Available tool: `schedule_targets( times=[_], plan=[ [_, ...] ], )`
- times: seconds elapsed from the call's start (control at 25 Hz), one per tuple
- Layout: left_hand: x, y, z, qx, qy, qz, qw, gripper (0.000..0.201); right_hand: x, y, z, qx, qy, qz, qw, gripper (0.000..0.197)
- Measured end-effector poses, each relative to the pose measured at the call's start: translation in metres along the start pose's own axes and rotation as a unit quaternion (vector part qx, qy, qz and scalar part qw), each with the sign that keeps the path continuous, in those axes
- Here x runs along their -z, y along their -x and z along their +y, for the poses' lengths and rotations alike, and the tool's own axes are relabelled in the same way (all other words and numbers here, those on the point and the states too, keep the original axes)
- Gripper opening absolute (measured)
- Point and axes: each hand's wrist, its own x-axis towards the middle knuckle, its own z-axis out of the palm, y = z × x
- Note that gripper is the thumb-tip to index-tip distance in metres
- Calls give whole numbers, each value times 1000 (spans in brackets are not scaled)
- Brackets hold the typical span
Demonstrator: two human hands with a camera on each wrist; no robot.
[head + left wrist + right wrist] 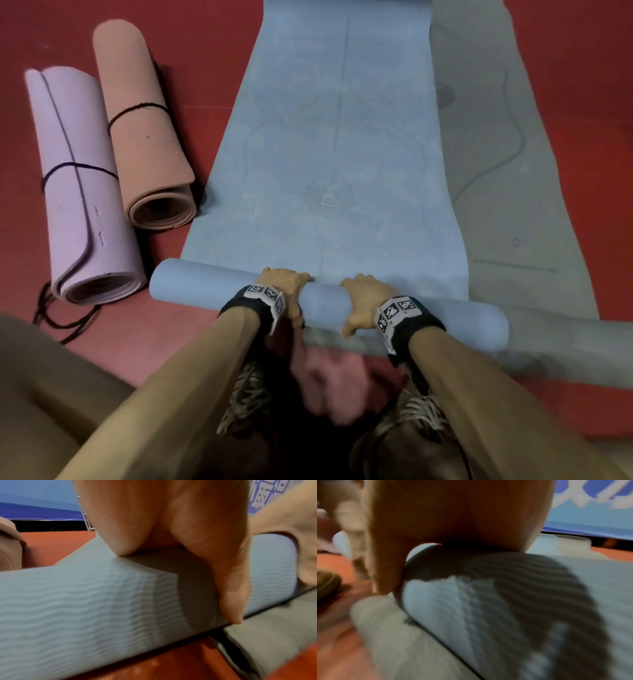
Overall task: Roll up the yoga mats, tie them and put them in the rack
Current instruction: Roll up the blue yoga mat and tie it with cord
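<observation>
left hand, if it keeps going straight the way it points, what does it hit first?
The left hand is already on the blue mat roll, pointing away from the person. Straight on, it would likely meet only the flat, unrolled stretch of the same blue mat; nothing else shows in that line.

Both hands grip the rolled end of the blue yoga mat (329, 144), the left hand (286, 286) and right hand (366, 299) side by side, fingers curled over it. Left of that mat lie a tied pink roll (147, 137) and lilac roll (82, 192) (black cords). A grey mat (513, 171) lies beneath, right.
</observation>
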Motion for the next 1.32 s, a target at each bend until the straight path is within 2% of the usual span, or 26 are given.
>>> schedule_targets(
  times=[0.08, 0.12, 0.24, 0.32, 0.4, 0.52, 0.68, 0.8, 1.0, 1.08, 1.2, 1.32],
  plan=[
    [11, -6, 9, 38, -21, -49, 998, 46, -8, 11, -2, 29, 77, 69, 994, 86],
    [15, -10, 13, 42, -27, -68, 996, 42, -13, 16, -5, 34, 101, 95, 990, 84],
    [16, -16, 16, 32, -36, -93, 994, 47, -18, 18, -10, 21, 99, 120, 988, 74],
    [13, -15, 6, 9, 1, -96, 995, 55, -12, 13, -10, 14, 68, 92, 993, 69],
    [5, -11, -3, -12, 26, -55, 998, 71, -1, 8, -7, 4, 44, 44, 998, 69],
    [-15, -1, -10, -48, 31, 68, 996, 94, 13, -4, -1, -26, -12, -30, 999, 73],
    [-27, 0, -10, -56, 18, 100, 993, 90, 21, -17, 2, -22, -42, -83, 995, 77],
    [-18, -7, -11, -60, 26, 70, 995, 85, 15, -14, 3, -28, -39, -65, 997, 83],
    [0, -19, -11, -40, 29, 14, 999, 79, -7, 8, -1, 17, 78, 76, 994, 78],
    [1, -20, -9, -39, 22, 11, 999, 80, -12, 11, -3, 11, 93, 104, 990, 72],
    [-8, -16, -12, -44, 38, 37, 998, 88, -4, 6, -3, 2, 59, 75, 995, 67],
    [-23, -9, -12, -52, 28, 97, 994, 88, 7, -3, 1, -9, 22, 25, 999, 70]
  ],
)
